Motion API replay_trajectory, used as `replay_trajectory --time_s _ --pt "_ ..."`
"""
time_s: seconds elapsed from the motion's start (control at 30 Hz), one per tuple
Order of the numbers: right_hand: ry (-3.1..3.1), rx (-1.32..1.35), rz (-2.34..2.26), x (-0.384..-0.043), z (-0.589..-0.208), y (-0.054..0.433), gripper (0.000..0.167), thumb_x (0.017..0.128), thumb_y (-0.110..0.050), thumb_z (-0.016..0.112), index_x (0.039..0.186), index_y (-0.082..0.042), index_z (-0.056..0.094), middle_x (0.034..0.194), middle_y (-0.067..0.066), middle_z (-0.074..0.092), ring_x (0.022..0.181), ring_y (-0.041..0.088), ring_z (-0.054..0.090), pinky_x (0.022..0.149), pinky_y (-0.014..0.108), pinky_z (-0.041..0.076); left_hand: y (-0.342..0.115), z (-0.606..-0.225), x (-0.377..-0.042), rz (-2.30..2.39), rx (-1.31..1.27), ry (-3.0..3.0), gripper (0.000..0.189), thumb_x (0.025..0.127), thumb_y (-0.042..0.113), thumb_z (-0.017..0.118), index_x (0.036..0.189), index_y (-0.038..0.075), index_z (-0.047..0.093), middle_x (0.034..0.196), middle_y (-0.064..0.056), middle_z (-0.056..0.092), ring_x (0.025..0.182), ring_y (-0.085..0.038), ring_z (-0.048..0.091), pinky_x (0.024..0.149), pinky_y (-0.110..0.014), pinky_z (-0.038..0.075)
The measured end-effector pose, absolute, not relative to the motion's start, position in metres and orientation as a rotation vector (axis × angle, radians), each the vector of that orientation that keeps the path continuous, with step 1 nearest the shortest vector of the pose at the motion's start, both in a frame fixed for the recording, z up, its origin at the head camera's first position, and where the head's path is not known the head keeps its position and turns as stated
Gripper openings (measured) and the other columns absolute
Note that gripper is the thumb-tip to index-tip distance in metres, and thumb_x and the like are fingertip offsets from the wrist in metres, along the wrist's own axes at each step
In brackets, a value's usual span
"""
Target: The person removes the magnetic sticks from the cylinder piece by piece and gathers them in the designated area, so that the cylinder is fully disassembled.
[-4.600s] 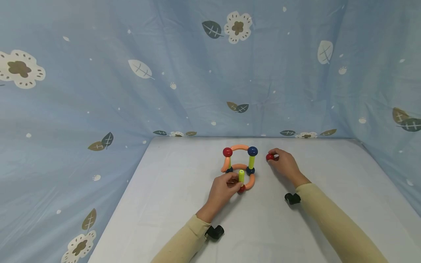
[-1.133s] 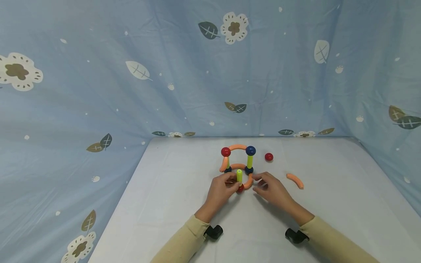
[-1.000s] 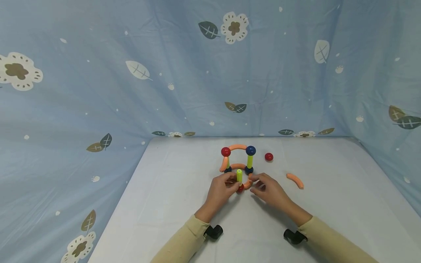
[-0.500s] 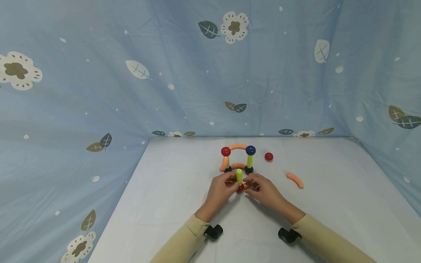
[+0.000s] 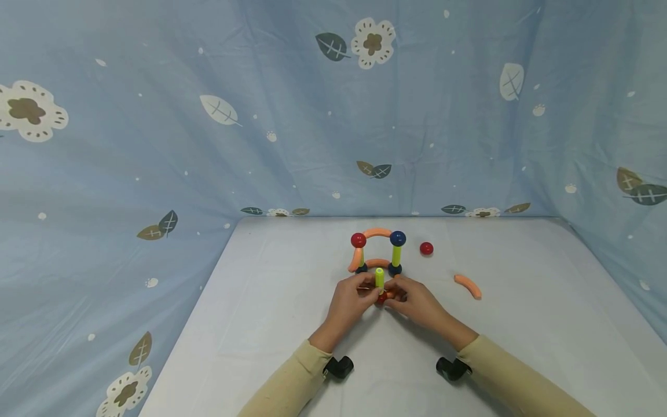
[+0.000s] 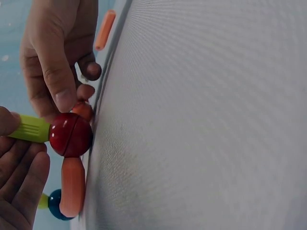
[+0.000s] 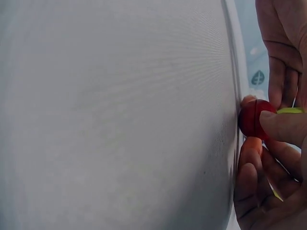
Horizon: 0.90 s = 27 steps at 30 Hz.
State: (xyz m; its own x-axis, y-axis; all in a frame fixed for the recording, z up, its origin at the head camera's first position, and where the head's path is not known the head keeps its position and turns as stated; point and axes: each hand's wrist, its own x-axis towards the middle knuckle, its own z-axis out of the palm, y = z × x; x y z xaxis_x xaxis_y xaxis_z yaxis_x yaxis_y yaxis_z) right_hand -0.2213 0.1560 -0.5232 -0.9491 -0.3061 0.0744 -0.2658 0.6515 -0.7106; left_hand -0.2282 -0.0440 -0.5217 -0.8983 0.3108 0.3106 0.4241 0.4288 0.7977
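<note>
White table (image 5: pixel 250 307), blue leaf-and-flower curtain (image 5: pixel 292 133) behind: one toy frame (image 5: pixel 397 255), two hands

Toy frame: standing on the table, just beyond the middle. At its front, one green stick (image 5: pixel 380 277), upright on a front red ball (image 5: pixel 382 297). From that ball, two curved orange bars: a left bar (image 6: pixel 73 187) and a right bar (image 7: pixel 253 143).

Left hand (image 5: pixel 350 298): thumb and fingers close together, pinching the green stick.

Right hand (image 5: pixel 418 302): thumb against the front red ball, fingers curled about the right bar; part of this grip is hidden.

Frame, rear: two navy balls (image 5: pixel 395 269) below, linked by an orange bar (image 5: pixel 377 263); two rear sticks (image 5: pixel 396 258), green, upright; on top, an upper red ball (image 5: pixel 358 240) left and a blue ball (image 5: pixel 398 238) right, bridged by a top bar (image 5: pixel 377 232). One side bar (image 5: pixel 355 260) extends from the upper red ball.

Loose, right of the frame: one spare red ball (image 5: pixel 426 248), near; one spare orange bar (image 5: pixel 467 286), further out.

Sleeves (image 5: pixel 283 379): beige, a black wrist camera (image 5: pixel 340 368) at each cuff.
</note>
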Motion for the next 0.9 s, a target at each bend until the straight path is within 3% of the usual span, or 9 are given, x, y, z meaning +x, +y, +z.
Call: replay_trajectory --time_s 0.9 --pt "2.819 -0.5 -1.203 -0.2227 -0.5241 0.1527 0.029 0.088 -0.016 0.082 0.115 -0.013 0.071 0.097 -0.007 0.065 0.08 0.009 0.056 0.068 0.023 0.051 -0.0438 -0.5195 -0.2268 -1.476 -0.626 -2.569 0.021 0.091 0.015 0.079 0.111 0.013 0.071 0.105 0.003 0.073 0.096 -0.007 0.069 0.082 -0.019 0.056"
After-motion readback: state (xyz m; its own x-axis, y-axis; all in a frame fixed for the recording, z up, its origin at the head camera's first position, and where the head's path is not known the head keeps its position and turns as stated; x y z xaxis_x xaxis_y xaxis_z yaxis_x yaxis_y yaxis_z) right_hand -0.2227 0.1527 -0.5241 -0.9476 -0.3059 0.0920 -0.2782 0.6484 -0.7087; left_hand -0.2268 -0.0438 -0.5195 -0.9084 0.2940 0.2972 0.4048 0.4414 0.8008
